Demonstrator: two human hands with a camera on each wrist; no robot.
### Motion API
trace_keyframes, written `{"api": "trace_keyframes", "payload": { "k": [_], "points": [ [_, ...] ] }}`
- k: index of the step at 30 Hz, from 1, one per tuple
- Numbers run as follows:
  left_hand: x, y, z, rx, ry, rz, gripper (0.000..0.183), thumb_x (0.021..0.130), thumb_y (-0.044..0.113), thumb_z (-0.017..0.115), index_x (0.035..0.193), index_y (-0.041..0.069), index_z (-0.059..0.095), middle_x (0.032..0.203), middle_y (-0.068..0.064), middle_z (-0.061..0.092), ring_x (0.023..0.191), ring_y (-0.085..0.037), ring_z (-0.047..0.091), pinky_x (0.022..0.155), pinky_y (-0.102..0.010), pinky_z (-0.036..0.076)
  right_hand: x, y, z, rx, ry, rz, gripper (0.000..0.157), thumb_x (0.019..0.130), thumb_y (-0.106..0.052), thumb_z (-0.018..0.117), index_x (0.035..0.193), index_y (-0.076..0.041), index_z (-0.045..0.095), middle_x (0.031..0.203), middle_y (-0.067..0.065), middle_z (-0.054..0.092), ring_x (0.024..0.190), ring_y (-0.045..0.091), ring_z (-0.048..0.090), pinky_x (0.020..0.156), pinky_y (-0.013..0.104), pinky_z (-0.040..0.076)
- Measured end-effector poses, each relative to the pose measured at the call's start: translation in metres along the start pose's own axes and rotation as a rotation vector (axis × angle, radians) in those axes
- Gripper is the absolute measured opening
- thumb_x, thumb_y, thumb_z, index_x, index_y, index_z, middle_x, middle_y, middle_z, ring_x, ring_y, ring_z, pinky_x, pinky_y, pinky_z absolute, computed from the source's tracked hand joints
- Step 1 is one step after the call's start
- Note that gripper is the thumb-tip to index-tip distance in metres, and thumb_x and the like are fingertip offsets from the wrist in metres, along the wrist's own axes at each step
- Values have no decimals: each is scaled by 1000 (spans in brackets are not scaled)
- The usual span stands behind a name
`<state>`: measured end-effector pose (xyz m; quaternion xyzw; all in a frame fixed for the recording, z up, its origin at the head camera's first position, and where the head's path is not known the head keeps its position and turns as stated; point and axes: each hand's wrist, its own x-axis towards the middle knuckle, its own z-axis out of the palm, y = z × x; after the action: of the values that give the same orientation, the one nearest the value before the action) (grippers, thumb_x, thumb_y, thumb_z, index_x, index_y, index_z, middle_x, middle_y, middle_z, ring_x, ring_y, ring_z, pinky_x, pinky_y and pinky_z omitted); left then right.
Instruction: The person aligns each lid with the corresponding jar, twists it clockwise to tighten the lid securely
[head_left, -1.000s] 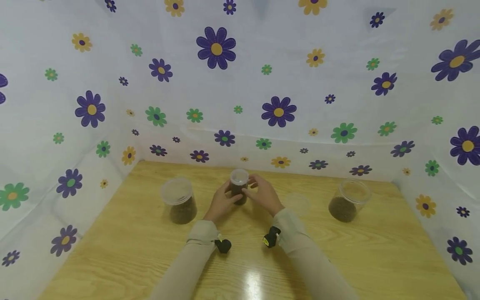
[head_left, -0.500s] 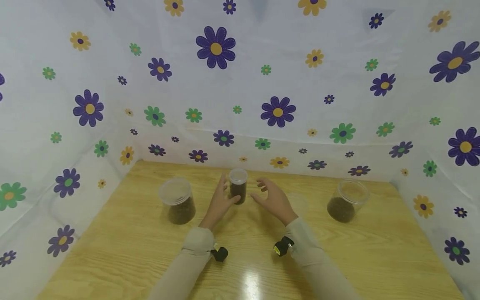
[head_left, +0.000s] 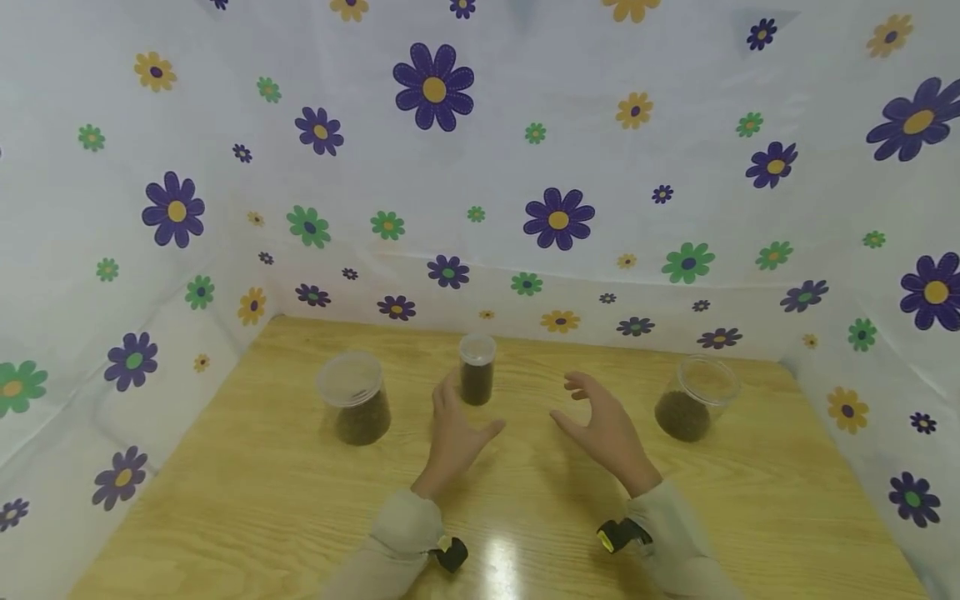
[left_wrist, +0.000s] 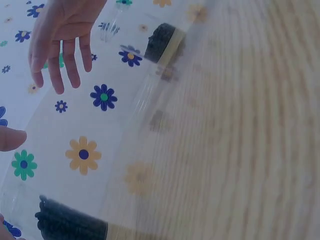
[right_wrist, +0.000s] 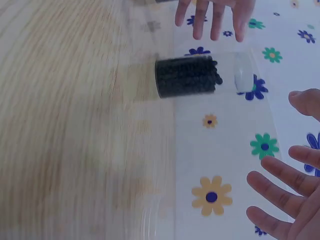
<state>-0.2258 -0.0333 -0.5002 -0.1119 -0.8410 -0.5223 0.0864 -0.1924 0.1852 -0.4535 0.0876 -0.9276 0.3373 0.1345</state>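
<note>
A small clear jar (head_left: 477,379) filled partly with dark beads or beans stands upright near the back middle of the table. My left hand (head_left: 453,433) is just in front of it, fingers spread and thumb pointing right, its fingertips overlapping the jar's left edge in the head view. Farther right, my right hand (head_left: 603,429) hovers apart from the jar with fingers loosely bent and nothing in them. The right wrist view shows the jar's dark contents (right_wrist: 185,76) sideways, between the left hand (right_wrist: 217,15) and right hand (right_wrist: 292,200).
A wider clear jar (head_left: 356,400) with dark contents and a pale top stands left of the hands. Another wide jar (head_left: 693,400), holding dark contents, stands at the right. Flower-printed white sheeting (head_left: 495,167) encloses the wooden table (head_left: 247,475) at the back and sides.
Both hands have let go of the small jar. The right hand has drawn back to the right and toward me; the left has moved slightly toward me. The jar stays in place.
</note>
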Motion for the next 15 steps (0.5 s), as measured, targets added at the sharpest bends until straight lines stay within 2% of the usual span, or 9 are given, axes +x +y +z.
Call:
{"api": "trace_keyframes", "payload": {
  "k": [6,9,11,15],
  "points": [
    [-8,5,5,-32,-14,-28,89,77,16,76,144,5,18,141,-25,22,130,-45,29,106,-60,31,-16,17,-14,71,96,44,55,83,-21,72,130,-6,48,120,13,61,108,31,59,92,51,46],
    [-11,6,6,-67,-44,-9,82,79,14,72,142,4,21,140,-26,22,130,-46,28,105,-62,31,-24,25,-23,125,171,89,54,82,-16,72,129,-4,47,118,15,60,106,32,58,94,50,44],
    [-13,6,6,-93,-63,13,78,80,11,70,140,3,22,139,-27,22,130,-47,28,104,-63,32,-31,30,-30,161,234,133,53,82,-13,72,129,-4,47,116,15,61,104,28,59,95,47,45],
    [-16,6,7,-134,-108,49,71,82,8,67,138,1,25,137,-28,27,127,-45,31,104,-60,33,-42,42,-43,219,378,199,48,81,-7,72,123,-1,49,106,13,62,93,9,59,87,22,50]
  ]
}}
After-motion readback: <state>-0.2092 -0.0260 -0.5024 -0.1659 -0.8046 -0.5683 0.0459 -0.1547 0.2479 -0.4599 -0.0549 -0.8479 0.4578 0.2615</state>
